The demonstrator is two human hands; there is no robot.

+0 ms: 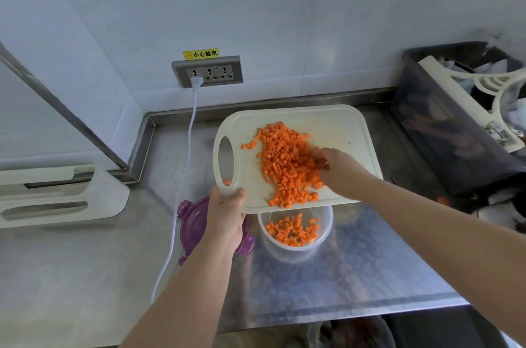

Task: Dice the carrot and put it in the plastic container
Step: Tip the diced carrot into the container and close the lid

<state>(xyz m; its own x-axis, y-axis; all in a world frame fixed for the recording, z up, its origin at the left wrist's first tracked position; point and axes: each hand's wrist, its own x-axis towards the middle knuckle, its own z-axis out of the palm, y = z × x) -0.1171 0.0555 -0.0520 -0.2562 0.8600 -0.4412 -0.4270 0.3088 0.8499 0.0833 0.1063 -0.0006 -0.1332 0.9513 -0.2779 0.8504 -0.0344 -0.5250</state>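
Left grip [226, 216] at 7 o'clock is clasping the cutting board [336, 125] by its handle corner; right grip [338, 168], fingers relaxed, is touching the diced carrot [287, 165] on it. Plastic container [270, 245] at 6 o'clock is holding more dice.

Two bare arms show, each uncovered from the hand up to where the picture cuts it off. The left hand [225, 216] and left forearm [182, 299] are sharp, with plain skin and bare fingers. The right hand [340, 169] is blurred at the fingertips. The right forearm [444, 231] is likewise bare and looks long and slender.
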